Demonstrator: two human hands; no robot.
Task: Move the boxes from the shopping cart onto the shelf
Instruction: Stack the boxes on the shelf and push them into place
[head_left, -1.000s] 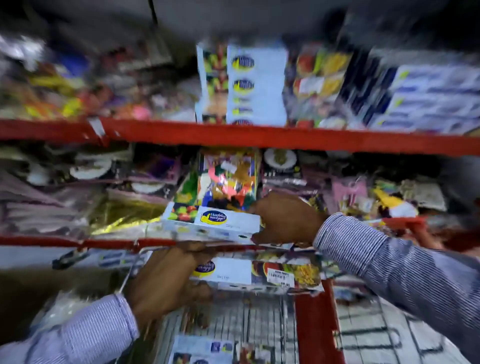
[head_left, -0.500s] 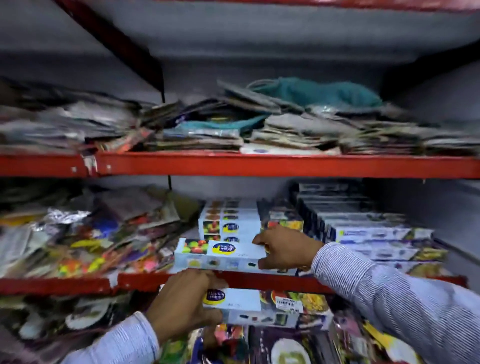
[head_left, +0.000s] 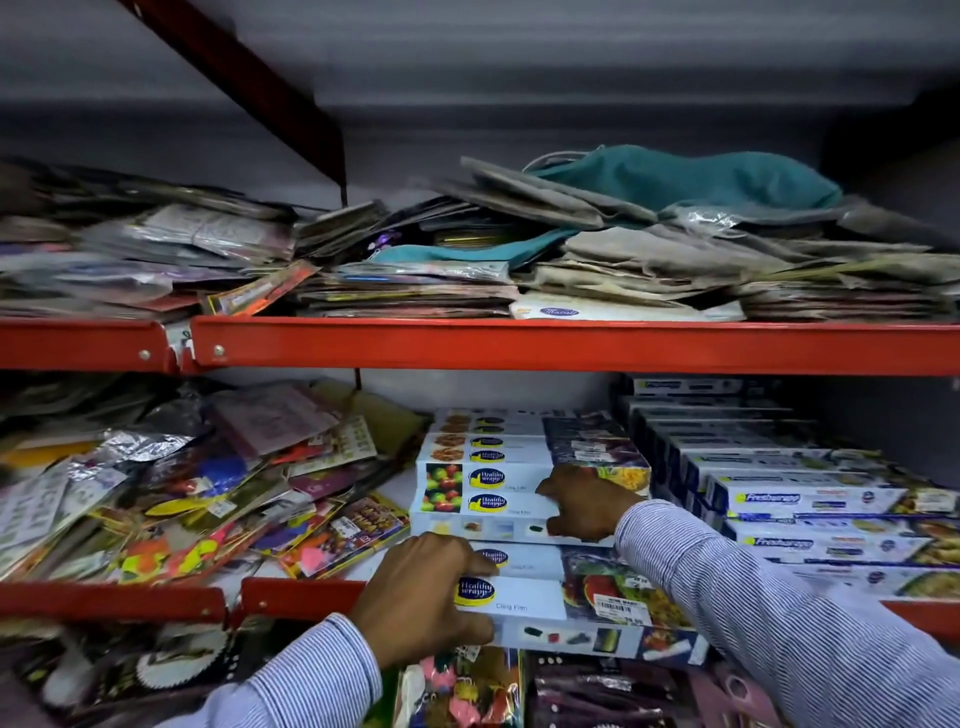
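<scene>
Several cling-film boxes already sat stacked on the shelf (head_left: 301, 597), so the task looked well under way; the cart was out of view, so what remained could not be told. The right hand (head_left: 582, 501) lay flat, fingers pressed against the front of the stack (head_left: 488, 478), seemingly pushing it back. The left hand (head_left: 421, 592) gripped the left end of a box (head_left: 540, 603), thumb on top and fingers below. That box hung at the shelf's front edge, just below the stack, not yet set down.
</scene>
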